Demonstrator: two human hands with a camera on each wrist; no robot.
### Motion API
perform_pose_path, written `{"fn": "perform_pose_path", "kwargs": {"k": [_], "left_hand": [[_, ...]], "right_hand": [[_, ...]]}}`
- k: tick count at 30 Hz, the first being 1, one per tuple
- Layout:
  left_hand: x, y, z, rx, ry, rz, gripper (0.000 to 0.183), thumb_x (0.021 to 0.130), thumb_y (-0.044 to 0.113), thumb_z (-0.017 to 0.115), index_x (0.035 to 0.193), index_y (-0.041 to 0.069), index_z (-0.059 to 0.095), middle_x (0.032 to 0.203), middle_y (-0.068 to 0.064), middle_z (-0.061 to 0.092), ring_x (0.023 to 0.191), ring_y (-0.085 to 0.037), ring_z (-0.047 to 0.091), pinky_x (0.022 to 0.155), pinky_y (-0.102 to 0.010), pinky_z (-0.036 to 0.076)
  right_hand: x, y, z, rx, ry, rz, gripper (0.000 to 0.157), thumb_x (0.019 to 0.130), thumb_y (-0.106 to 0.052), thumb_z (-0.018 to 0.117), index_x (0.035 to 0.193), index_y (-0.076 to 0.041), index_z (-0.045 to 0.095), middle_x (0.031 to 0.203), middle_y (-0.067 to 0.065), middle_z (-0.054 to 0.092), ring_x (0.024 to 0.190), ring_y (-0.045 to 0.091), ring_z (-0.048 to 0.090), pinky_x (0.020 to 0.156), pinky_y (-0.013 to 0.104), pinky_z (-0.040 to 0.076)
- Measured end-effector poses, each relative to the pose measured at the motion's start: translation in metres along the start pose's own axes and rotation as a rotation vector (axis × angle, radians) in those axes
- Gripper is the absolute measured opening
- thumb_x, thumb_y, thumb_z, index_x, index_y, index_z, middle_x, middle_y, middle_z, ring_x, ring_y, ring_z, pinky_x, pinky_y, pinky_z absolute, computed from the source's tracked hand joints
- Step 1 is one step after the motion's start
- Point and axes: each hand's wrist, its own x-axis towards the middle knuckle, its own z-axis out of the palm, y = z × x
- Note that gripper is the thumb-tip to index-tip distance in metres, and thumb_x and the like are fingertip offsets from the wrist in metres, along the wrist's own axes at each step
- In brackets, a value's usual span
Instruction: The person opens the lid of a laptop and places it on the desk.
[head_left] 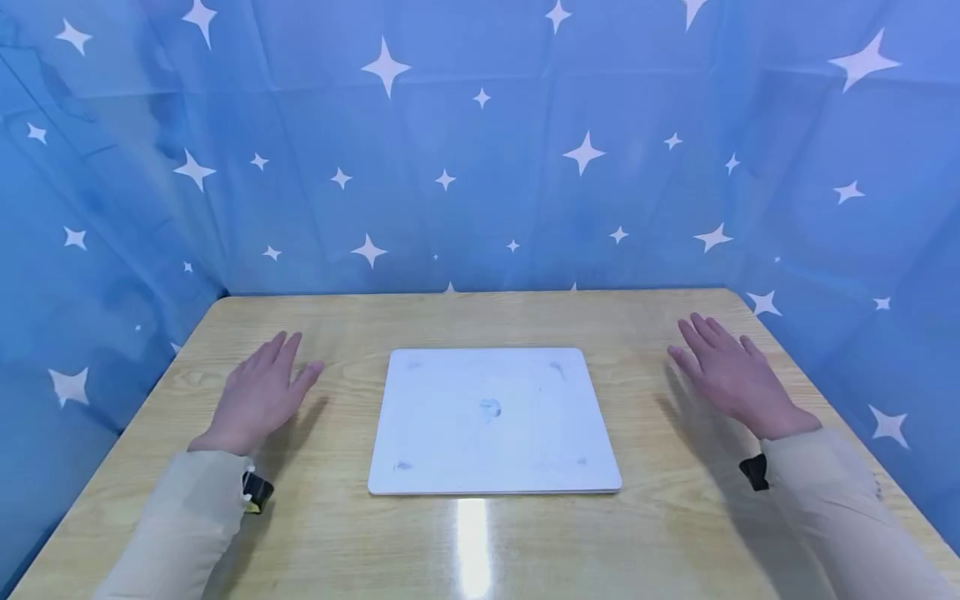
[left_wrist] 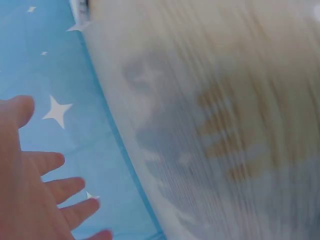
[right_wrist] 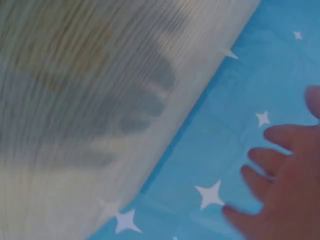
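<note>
A flat white rectangular board (head_left: 480,442) with rounded corners and a few bluish smudges lies in the middle of the table. To its left, my left hand (head_left: 258,392) is held palm down with extended fingers and the thumb apart. My right hand (head_left: 731,375) is on the board's other side, its fingers likewise extended. Neither hand holds anything or touches the board. Both cast shadows on the tabletop. The left wrist view shows the left hand (left_wrist: 37,192) with its fingers spread; in the right wrist view the right hand (right_wrist: 287,185) looks much the same.
The light wood-grain table (head_left: 480,321) has a bright reflection near its front. A blue cloth (head_left: 480,200) with white stars hangs behind the table and along both sides. Each wrist has a dark band (head_left: 257,490) at the cuff of a light sleeve (head_left: 183,521).
</note>
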Motion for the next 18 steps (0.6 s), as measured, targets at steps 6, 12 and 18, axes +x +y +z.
{"fn": "perform_pose_path", "kwargs": {"k": [6,12,18], "left_hand": [[-0.007,0.017,0.002,-0.228,0.027,-0.036,0.062,0.093,0.056,0.035,0.134,0.010,0.042,0.132,-0.016,0.048,0.114,-0.036,0.049,0.087,-0.052,0.042],[-0.019,0.034,0.014,-0.345,-0.015,-0.103,0.058,0.091,0.059,0.036,0.122,0.014,0.055,0.110,-0.006,0.062,0.097,-0.022,0.059,0.076,-0.038,0.048],[-0.037,0.045,0.035,-0.423,-0.078,-0.102,0.059,0.091,0.058,0.039,0.126,0.014,0.056,0.121,-0.007,0.061,0.112,-0.028,0.056,0.093,-0.047,0.044]], "right_hand": [[0.001,-0.012,0.005,0.127,0.140,-0.028,0.056,0.100,-0.043,0.026,0.133,-0.002,0.048,0.128,0.022,0.053,0.118,0.044,0.046,0.095,0.058,0.034],[0.005,-0.035,0.021,0.217,0.235,-0.090,0.039,0.098,-0.039,0.038,0.104,-0.013,0.066,0.087,0.004,0.070,0.080,0.022,0.064,0.072,0.046,0.049],[0.013,-0.069,0.029,0.260,0.195,-0.193,0.030,0.097,-0.037,0.042,0.092,-0.020,0.067,0.073,-0.003,0.066,0.065,0.008,0.057,0.065,0.033,0.047]]}}
